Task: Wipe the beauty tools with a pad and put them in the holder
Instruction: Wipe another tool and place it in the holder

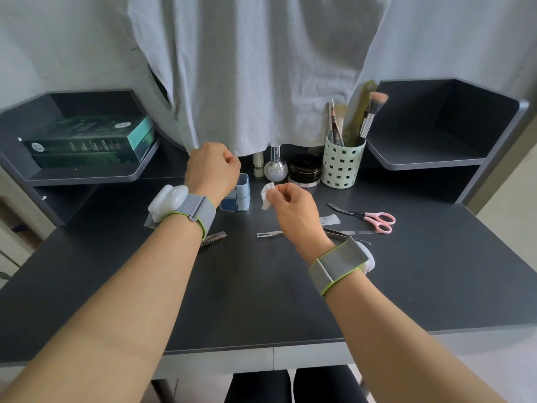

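Both forearms reach out over the dark desk (290, 301), each with a grey wrist strap. I see my right hand (293, 209) pinching a small white pad (266, 195) between thumb and fingertips, held up above the desk. Just left of the pad, my left hand (212, 170) hovers clenched over a small blue box (239, 196); I cannot tell whether it holds anything. Right of the pad and nearer me, metal tweezers (268, 234) lie flat, and pink-handled scissors (374, 218) lie further right. Left of the pad, nail clippers (213, 238) peek out by the left wrist. Behind and right of the pad stands the pale green perforated holder (343, 165) with brushes in it, a black jar (305, 171) and a glass bottle (275, 167) beside it.
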`<state>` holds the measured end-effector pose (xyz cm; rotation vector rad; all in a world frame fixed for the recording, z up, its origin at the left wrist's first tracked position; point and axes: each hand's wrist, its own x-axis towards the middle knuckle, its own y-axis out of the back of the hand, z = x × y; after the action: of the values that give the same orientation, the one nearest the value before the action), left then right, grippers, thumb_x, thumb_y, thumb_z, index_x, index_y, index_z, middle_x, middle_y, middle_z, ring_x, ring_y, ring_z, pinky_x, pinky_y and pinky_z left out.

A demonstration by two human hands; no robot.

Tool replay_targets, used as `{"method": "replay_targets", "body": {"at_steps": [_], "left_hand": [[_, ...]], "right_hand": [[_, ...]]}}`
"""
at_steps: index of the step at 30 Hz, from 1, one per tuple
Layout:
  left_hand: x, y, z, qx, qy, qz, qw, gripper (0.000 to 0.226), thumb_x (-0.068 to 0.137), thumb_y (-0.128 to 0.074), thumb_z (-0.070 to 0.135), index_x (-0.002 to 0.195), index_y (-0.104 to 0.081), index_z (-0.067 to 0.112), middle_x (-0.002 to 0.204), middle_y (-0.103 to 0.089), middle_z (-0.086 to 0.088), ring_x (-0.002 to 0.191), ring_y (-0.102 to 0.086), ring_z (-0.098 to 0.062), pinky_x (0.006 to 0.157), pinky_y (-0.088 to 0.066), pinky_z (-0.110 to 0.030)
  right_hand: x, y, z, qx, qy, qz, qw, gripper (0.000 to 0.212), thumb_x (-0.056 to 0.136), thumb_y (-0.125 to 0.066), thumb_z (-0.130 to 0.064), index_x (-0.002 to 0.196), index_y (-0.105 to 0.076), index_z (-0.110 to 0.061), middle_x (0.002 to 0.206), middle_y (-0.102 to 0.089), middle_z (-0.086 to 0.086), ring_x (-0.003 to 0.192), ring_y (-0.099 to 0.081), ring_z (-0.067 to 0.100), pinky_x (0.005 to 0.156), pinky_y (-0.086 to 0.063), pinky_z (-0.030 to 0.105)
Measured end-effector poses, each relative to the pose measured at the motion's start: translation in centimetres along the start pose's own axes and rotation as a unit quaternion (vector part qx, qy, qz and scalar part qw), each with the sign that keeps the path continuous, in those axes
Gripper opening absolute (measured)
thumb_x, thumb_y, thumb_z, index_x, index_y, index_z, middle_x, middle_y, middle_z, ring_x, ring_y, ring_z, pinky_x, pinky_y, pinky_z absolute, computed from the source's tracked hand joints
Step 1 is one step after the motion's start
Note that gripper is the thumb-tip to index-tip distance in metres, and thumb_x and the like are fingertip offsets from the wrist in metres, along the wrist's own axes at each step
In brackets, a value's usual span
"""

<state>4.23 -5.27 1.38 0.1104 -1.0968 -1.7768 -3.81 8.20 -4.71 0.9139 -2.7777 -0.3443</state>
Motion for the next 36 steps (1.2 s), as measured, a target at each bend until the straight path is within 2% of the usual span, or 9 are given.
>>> {"method": "replay_targets", "body": {"at_steps": [6,10,13,17,21,24,28,31,36], "left_hand": [[-0.2,-0.1,-0.3,0.016,0.0,-0.024,1.0,0.028,0.09,-0.059,0.018,0.068,-0.071,0.006,0.069,-0.07,-0.011,0.073,-0.066,-0.032,0.073,-0.057,-0.036],[-0.4,-0.1,-0.2,0.024,-0.002,-0.034,0.999,0.028,0.091,-0.06,0.02,0.069,-0.072,0.007,0.072,-0.071,-0.01,0.068,-0.063,-0.029,0.069,-0.059,-0.038],[-0.6,-0.1,-0.3,0.024,-0.004,-0.034,0.999,0.028,0.091,-0.061,0.019,0.07,-0.073,0.005,0.077,-0.072,-0.012,0.073,-0.064,-0.029,0.067,-0.058,-0.038],[-1.1,0.0,-0.3,0.03,-0.01,-0.025,0.999,0.026,0.092,-0.061,0.019,0.075,-0.074,0.004,0.082,-0.072,-0.012,0.079,-0.059,-0.03,0.067,-0.044,-0.031],[-1.9,0.2,0.0,0.024,-0.034,-0.022,0.999,0.023,0.09,-0.062,0.019,0.074,-0.072,0.006,0.076,-0.072,-0.008,0.079,-0.066,-0.029,0.071,-0.053,-0.034],[-2.7,0.1,0.5,0.002,-0.043,-0.052,0.998,0.018,0.087,-0.065,0.018,0.073,-0.073,0.009,0.072,-0.071,-0.001,0.079,-0.067,-0.024,0.075,-0.056,-0.037],[-3.8,-0.3,1.0,0.004,-0.055,-0.12,0.991,0.011,0.085,-0.07,0.02,0.075,-0.075,0.017,0.069,-0.067,0.009,0.077,-0.066,-0.018,0.072,-0.055,-0.033],[-4.6,-0.8,1.0,0.032,-0.062,-0.165,0.984,0.008,0.085,-0.07,0.021,0.081,-0.078,0.022,0.076,-0.067,0.009,0.081,-0.064,-0.017,0.072,-0.051,-0.03],[-5.9,-1.3,0.9,0.062,-0.052,-0.233,0.969,0.006,0.083,-0.077,0.026,0.088,-0.077,0.023,0.09,-0.072,0.002,0.087,-0.065,-0.02,0.082,-0.057,-0.039]], "right_hand": [[-0.2,0.0,0.0,0.004,-0.002,0.0,1.0,0.017,0.1,-0.055,-0.026,0.097,-0.067,-0.015,0.063,-0.049,-0.011,0.057,-0.042,0.006,0.058,-0.033,0.023],[-0.1,0.0,0.1,0.005,-0.006,0.003,1.0,0.017,0.1,-0.056,-0.026,0.095,-0.067,-0.015,0.063,-0.049,-0.011,0.057,-0.042,0.006,0.06,-0.034,0.025],[-0.1,-0.1,0.1,0.007,-0.008,0.004,1.0,0.018,0.099,-0.056,-0.026,0.097,-0.068,-0.014,0.063,-0.05,-0.011,0.057,-0.042,0.006,0.061,-0.035,0.026],[-0.3,-0.1,0.2,0.007,-0.008,0.01,1.0,0.017,0.099,-0.056,-0.026,0.096,-0.068,-0.014,0.064,-0.05,-0.011,0.058,-0.042,0.006,0.066,-0.035,0.029],[-0.4,0.1,0.4,0.014,-0.01,0.024,1.0,0.019,0.099,-0.056,-0.025,0.097,-0.069,-0.011,0.064,-0.05,-0.011,0.058,-0.042,0.006,0.065,-0.036,0.029],[-0.4,0.4,0.5,0.013,-0.01,0.034,0.999,0.019,0.098,-0.057,-0.025,0.097,-0.069,-0.01,0.065,-0.051,-0.011,0.06,-0.043,0.008,0.066,-0.039,0.03],[-0.4,0.6,0.8,0.017,-0.02,0.043,0.999,0.019,0.097,-0.058,-0.027,0.098,-0.07,-0.012,0.066,-0.052,-0.013,0.066,-0.048,0.009,0.083,-0.053,0.045],[-0.5,0.9,0.9,0.016,-0.02,0.053,0.998,0.02,0.097,-0.058,-0.027,0.099,-0.07,-0.011,0.065,-0.051,-0.014,0.065,-0.046,0.008,0.082,-0.052,0.043],[-0.7,1.3,0.9,0.015,-0.021,0.06,0.998,0.02,0.098,-0.058,-0.027,0.099,-0.07,-0.011,0.069,-0.054,-0.011,0.066,-0.047,0.008,0.073,-0.042,0.034]]}}
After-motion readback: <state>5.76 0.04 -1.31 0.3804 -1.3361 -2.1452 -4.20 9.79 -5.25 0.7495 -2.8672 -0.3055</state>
